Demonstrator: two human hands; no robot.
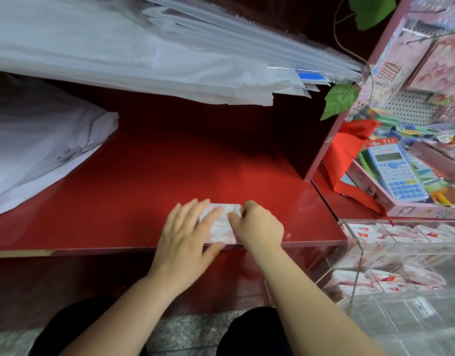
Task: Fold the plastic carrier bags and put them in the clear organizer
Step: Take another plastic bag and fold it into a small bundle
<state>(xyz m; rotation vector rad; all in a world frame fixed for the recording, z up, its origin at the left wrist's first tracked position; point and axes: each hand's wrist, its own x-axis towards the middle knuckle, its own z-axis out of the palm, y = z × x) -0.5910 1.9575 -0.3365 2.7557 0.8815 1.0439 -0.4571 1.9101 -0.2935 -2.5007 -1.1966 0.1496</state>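
A pink-and-white plastic carrier bag (221, 224), folded into a small strip, lies on the red shelf (144, 196) near its front edge. My left hand (188, 235) lies flat on the bag's left part with straight fingers, pressing it down. My right hand (257, 224) has curled fingers that pinch the bag's right end. The clear organizer (362, 250) stands to the right, below the shelf edge; several folded pink-and-white bags sit in its compartments.
White plastic sheets (41, 147) lie at the shelf's left, and a stack of clear sleeves (170, 47) hangs overhead. To the right, a pink tray (426, 210) holds a blue calculator (395, 173) and stationery, beside a red cloth (347, 155).
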